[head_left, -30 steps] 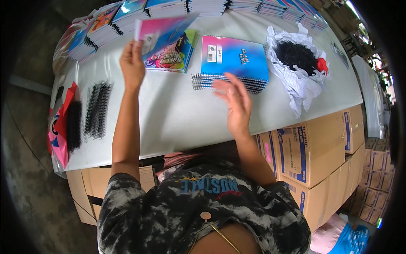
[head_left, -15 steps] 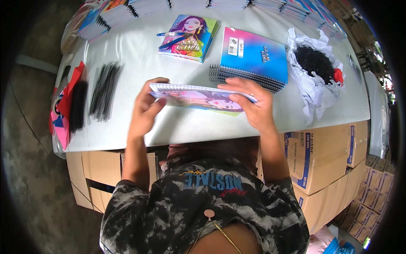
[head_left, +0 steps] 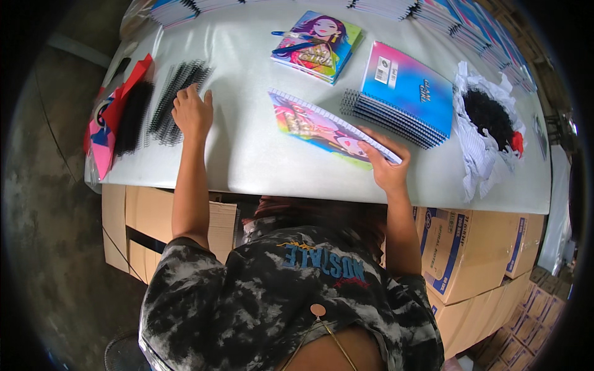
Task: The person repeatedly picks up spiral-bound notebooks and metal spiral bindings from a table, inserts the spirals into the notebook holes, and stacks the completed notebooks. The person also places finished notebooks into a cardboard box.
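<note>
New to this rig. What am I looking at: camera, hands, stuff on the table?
No robot here: these are a person's bare hands. The camera is the left of two fisheyes worn on the head, looking down, so straight edges bend and picture left is the person's left.

The right hand grips an illustrated notebook. The left hand is at a pile of black spiral coils; contact is hard to tell.

Also on the white table: spiral-bound pink-and-blue notebooks, a small illustrated stack and crumpled paper with a black tangle. Cardboard boxes sit below.
</note>
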`<state>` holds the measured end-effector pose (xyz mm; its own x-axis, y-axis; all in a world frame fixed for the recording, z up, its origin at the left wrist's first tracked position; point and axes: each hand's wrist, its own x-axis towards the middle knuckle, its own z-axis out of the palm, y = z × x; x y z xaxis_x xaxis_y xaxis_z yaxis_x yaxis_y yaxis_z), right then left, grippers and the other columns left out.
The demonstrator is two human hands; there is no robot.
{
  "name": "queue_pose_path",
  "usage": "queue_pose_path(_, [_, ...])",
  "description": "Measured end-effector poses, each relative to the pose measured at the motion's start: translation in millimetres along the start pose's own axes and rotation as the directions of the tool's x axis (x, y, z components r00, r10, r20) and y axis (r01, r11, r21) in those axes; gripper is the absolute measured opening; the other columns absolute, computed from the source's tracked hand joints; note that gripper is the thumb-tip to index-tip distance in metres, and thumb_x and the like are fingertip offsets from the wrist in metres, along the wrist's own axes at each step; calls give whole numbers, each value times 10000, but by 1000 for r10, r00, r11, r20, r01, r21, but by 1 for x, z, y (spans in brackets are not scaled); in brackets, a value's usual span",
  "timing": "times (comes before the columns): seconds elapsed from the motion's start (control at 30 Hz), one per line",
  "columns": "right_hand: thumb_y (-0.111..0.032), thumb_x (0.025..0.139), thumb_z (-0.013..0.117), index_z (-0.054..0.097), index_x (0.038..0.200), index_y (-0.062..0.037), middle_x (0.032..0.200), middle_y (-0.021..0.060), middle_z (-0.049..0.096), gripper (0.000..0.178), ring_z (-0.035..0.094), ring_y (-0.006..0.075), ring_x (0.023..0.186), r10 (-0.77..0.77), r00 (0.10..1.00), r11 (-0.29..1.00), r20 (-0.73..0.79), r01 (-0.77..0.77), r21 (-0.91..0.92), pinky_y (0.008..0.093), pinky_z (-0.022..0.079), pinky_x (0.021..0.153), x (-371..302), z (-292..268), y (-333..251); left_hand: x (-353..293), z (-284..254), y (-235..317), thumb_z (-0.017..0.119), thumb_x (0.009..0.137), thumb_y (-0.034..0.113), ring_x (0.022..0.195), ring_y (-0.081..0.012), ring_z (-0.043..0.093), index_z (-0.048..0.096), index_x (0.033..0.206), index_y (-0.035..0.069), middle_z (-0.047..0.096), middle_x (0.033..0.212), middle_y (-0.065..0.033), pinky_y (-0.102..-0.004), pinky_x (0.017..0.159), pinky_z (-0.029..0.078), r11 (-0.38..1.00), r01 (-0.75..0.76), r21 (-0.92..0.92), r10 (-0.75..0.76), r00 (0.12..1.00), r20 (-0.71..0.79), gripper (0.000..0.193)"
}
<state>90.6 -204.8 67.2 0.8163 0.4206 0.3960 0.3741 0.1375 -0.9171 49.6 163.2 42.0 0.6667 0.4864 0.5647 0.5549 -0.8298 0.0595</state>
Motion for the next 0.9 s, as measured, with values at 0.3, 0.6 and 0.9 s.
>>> queue_pose_path(0.3, [45,799,599,621,1028,49,997,132,652,231,604,127,852,-13,1000,1000,-14,13,-18,239,471,779,8,-10,2,15,14,-28,558,823,337,903,-290,566,574,960,106,572,993,-108,-415,745,457,996,86,-14,-80,968,236,269])
queue_pose_path(0.6, [49,788,606,615,1030,51,997,131,650,242,612,136,870,7,997,999,-81,-11,-48,244,473,797,6,-21,5,34,-13,-33,589,815,307,775,-293,588,640,825,73,603,817,-96,-379,681,455,961,123,-248,-129,992,-7,240])
queue_pose_path(0.9, [44,780,623,621,1015,43,998,123,647,235,604,138,888,-22,995,999,-97,18,-38,252,467,813,7,-20,5,9,25,-24,587,796,373,934,-298,561,598,971,88,583,996,-118,-427,765,448,997,74,4,-73,977,202,335])
